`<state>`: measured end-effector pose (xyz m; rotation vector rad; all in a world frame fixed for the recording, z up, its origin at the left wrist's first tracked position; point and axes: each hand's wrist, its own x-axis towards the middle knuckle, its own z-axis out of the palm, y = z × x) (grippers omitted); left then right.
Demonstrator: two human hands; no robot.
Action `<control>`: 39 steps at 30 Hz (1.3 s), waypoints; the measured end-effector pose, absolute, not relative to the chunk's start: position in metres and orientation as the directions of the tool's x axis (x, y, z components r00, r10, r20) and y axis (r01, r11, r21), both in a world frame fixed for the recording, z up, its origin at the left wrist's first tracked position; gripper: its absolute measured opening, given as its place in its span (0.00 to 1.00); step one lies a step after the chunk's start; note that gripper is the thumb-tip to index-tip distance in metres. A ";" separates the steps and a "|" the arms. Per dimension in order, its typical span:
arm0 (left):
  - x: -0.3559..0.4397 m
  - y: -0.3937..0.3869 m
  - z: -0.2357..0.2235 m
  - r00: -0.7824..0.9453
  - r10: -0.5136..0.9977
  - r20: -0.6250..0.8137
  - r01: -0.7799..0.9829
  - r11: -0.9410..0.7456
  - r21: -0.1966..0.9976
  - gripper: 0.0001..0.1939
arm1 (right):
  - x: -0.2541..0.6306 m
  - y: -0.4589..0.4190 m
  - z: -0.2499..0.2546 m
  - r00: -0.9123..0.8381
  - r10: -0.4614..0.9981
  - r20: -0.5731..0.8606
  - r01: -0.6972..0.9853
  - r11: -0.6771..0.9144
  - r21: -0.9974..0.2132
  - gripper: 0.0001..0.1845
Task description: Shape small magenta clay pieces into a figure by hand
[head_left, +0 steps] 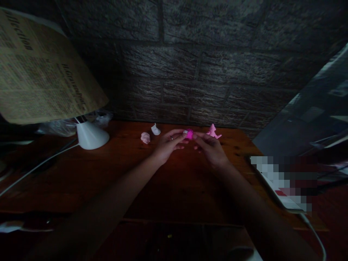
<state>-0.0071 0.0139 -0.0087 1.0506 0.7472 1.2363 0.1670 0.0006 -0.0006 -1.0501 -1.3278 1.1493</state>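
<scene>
Between my two hands, above the back part of the wooden table, is a small bright magenta lump (189,134) with a whitish part on its left, like modelling clay. My left hand (171,142) pinches its left side between thumb and fingers, and a ring shows on one finger. On the other side, the fingertips of my right hand (208,144) close on the lump. Left of my hands, a pale pink crumpled lump (145,137) and a white pointed piece (156,129) rest on the table. Just behind my right hand stands a pink pointed figure (213,131).
A lamp with a white base (91,136) and a newsprint shade (46,69) stands at the left, its cord running across the wooden table (174,188). A dark brick wall (185,65) rises behind. At the right edge lies a white, partly pixelated flat object (282,197) with a cable.
</scene>
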 end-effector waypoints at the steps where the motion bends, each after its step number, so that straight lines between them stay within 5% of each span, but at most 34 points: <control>1: -0.007 0.014 -0.009 0.209 0.974 0.088 -0.380 -0.002 0.925 0.15 | 0.167 0.001 0.000 -0.066 0.985 0.161 -0.014 0.161 -0.987 0.23; 19: -0.008 0.011 -0.004 0.199 0.956 0.214 -0.193 -0.176 0.965 0.12 | 0.167 0.002 -0.001 -0.033 0.991 0.131 -0.120 0.126 -0.985 0.21; 31: -0.009 0.014 -0.012 0.121 0.894 0.432 0.082 -0.443 0.893 0.08 | 0.158 -0.004 -0.009 0.023 0.907 0.420 0.207 0.407 -0.890 0.21; 39: -0.012 0.013 -0.014 0.108 0.862 0.494 0.192 -0.506 0.841 0.06 | 0.154 -0.005 -0.014 -0.085 0.911 0.403 0.228 0.412 -0.882 0.16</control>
